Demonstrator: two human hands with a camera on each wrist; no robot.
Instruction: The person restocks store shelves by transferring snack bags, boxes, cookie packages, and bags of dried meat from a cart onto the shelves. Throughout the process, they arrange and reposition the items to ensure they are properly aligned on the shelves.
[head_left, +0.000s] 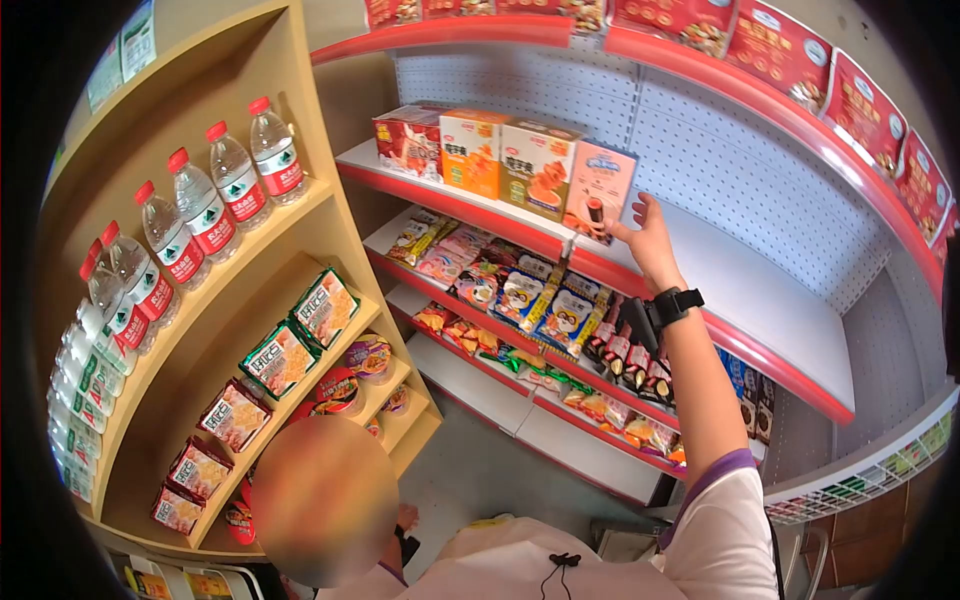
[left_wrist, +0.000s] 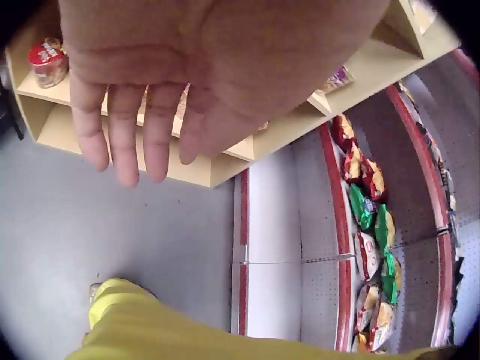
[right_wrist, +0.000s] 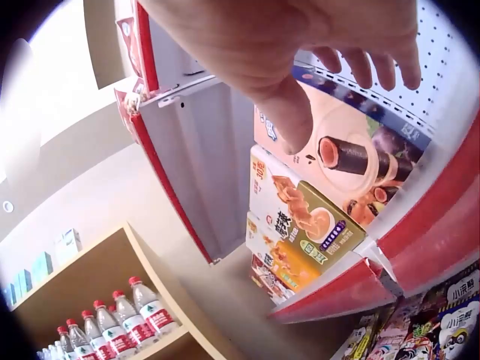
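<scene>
A pink box [head_left: 602,185] with a chocolate-roll picture stands at the right end of a row of boxes on the upper shelf. My right hand [head_left: 650,240] is at its right edge, fingers apart. In the right wrist view the thumb of my right hand [right_wrist: 300,45] lies over the front of the pink box [right_wrist: 337,135], and the other fingers extend past its side; whether the thumb touches it I cannot tell. Low beside my body hangs my left hand [head_left: 407,518]. Seen from the left wrist, my left hand [left_wrist: 202,75] holds nothing, its fingers loosely extended.
Beside the pink box stand a white-and-brown box [head_left: 537,168], an orange box [head_left: 470,152] and a dark red box [head_left: 408,142]. Snack bags [head_left: 572,312] fill lower shelves. A wooden shelf [head_left: 325,190] at left holds water bottles [head_left: 238,182] and biscuit packs [head_left: 280,358].
</scene>
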